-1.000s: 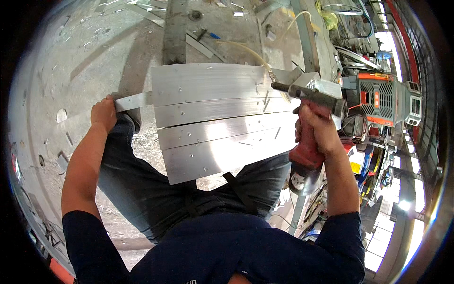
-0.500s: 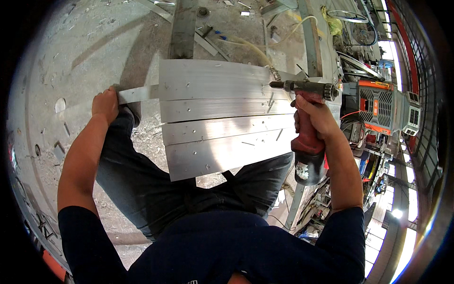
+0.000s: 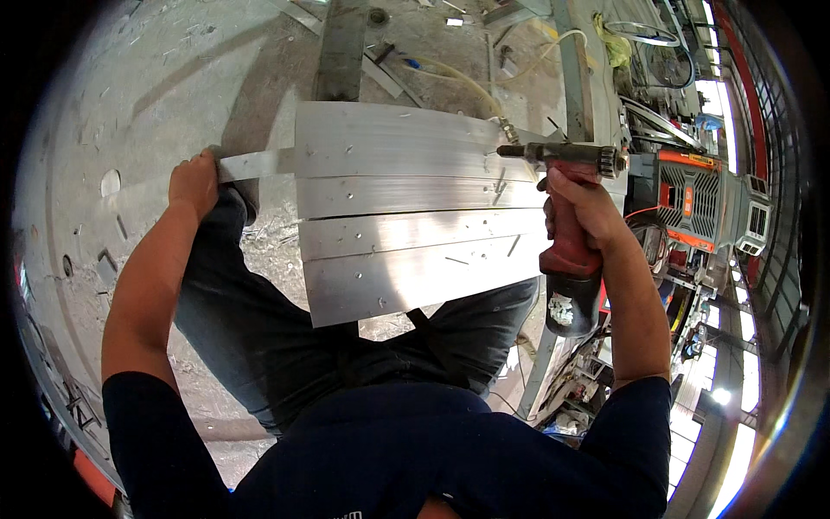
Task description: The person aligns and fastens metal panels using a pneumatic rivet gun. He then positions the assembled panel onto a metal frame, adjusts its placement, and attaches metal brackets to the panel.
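My left hand point(image 3: 193, 184) is closed around the end of a flat metal strip point(image 3: 257, 165), which runs under the left edge of a panel of silvery metal slats point(image 3: 406, 195). The panel lies in front of my thighs, with small rivet-like pieces and thin pins scattered over it. In my right hand point(image 3: 590, 208) is a red and black cordless rivet gun point(image 3: 571, 238), gripped by its handle. Its nose points left, over the panel's far right part, and a thin pin seems to show at the tip. Whether the nose touches the metal I cannot tell.
A pale hose point(image 3: 467, 80) curves across the floor beyond the panel. Metal beams point(image 3: 340, 56) stand at the far side. To the right are an orange and grey machine point(image 3: 689, 201) and cluttered tools and parts. Scraps litter the concrete floor point(image 3: 173, 78).
The rivet gun sits slightly farther right in the picture and its battery end shows more. The whole view has shifted a little. Both hands keep their grips.
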`<state>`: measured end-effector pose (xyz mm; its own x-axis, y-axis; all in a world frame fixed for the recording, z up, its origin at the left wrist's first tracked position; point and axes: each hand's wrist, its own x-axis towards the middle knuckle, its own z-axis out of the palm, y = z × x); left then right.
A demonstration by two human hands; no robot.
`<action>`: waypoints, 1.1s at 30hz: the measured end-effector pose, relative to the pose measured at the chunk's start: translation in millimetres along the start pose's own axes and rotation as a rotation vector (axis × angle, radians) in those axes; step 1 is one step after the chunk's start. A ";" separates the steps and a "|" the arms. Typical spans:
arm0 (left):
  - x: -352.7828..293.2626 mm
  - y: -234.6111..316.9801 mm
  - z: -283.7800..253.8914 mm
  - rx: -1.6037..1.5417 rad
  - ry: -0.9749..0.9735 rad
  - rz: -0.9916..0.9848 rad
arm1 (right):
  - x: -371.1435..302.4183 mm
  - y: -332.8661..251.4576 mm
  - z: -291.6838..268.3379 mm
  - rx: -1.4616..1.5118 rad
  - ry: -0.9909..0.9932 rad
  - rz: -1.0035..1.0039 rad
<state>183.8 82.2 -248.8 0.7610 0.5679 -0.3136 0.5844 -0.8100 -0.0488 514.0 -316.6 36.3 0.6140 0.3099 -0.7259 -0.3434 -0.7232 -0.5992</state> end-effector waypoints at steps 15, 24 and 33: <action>1.1 -1.4 1.2 -0.009 0.021 0.008 | 3.8 1.3 -0.2 -0.068 0.019 -0.021; -1.0 2.3 -7.1 -0.002 -0.026 -0.029 | 2.2 -2.5 6.5 -0.114 0.032 -0.055; 1.4 3.3 -10.4 -0.050 -0.029 -0.022 | 26.2 10.4 6.8 -0.174 0.063 -0.036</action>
<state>189.7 81.9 -239.6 0.7397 0.5806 -0.3403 0.6149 -0.7886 -0.0090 521.7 -311.8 8.7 0.6686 0.3022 -0.6794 -0.1961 -0.8097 -0.5531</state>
